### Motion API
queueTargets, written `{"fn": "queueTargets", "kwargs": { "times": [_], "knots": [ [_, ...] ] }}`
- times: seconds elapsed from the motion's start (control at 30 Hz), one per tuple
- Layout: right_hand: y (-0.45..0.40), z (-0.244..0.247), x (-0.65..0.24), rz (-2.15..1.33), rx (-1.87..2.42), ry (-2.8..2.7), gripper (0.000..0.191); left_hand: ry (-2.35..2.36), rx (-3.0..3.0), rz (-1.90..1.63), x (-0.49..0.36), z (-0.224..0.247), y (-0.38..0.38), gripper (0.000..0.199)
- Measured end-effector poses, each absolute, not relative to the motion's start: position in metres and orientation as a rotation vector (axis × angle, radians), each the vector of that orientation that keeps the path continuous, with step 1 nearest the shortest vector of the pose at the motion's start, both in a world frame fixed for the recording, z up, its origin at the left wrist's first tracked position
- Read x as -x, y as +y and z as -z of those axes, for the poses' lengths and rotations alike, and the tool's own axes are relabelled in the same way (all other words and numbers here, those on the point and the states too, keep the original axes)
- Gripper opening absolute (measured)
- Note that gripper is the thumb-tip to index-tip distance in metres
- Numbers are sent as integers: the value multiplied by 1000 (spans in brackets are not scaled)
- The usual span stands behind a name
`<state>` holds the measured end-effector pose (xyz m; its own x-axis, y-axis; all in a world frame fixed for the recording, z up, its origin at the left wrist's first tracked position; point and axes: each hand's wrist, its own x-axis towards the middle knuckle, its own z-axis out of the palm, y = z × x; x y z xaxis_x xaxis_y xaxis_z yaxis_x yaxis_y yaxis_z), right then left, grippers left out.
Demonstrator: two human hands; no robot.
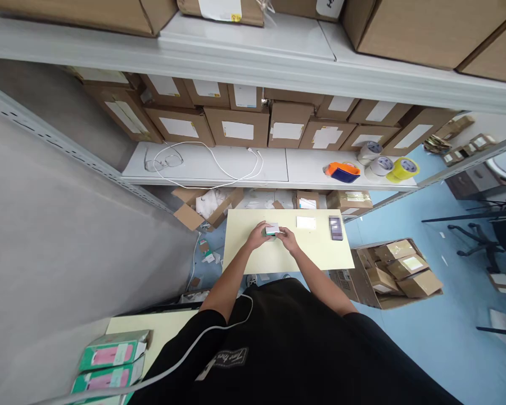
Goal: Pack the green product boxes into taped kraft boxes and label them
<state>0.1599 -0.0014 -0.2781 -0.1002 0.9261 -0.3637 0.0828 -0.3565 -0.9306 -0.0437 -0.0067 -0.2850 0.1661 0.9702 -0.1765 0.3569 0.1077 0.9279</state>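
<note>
Both of my hands hold one small white and green box [272, 229] over the pale yellow table [253, 260]. My left hand [258, 235] grips its left side, and my right hand [287, 238] has its fingers on the right side. To the right of the box, a white card or label stack [306, 223] lies flat on the tabletop. A dark phone [336, 228] rests near the table's right edge.
Behind the table a shelf [274, 167] bears a white cable, glasses, an orange and blue tape dispenser [343, 172] and tape rolls [402, 169]. An open carton [211, 208] stands below left; a large carton of boxes [398, 270] is on the floor at right.
</note>
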Motion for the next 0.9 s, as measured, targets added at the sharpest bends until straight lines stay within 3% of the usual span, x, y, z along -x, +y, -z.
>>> {"fn": "queueTargets", "kwargs": {
  "times": [0.2, 0.47, 0.73, 0.9],
  "knots": [
    [0, 288, -152, -1386, 1574, -1194, 33, 1412, -1541, -671, 43, 280, -2, 55],
    [-7, 298, -152, -1318, 1603, -1212, 31, 1453, -1569, -652, 46, 279, -3, 45],
    [-12, 303, -150, -1368, 1667, -1088, 53, 1483, -1556, -641, 43, 290, -10, 31],
    [-11, 305, -146, -1444, 1775, -1088, 50, 1572, -1166, -808, 27, 311, -18, 68]
  ]
}}
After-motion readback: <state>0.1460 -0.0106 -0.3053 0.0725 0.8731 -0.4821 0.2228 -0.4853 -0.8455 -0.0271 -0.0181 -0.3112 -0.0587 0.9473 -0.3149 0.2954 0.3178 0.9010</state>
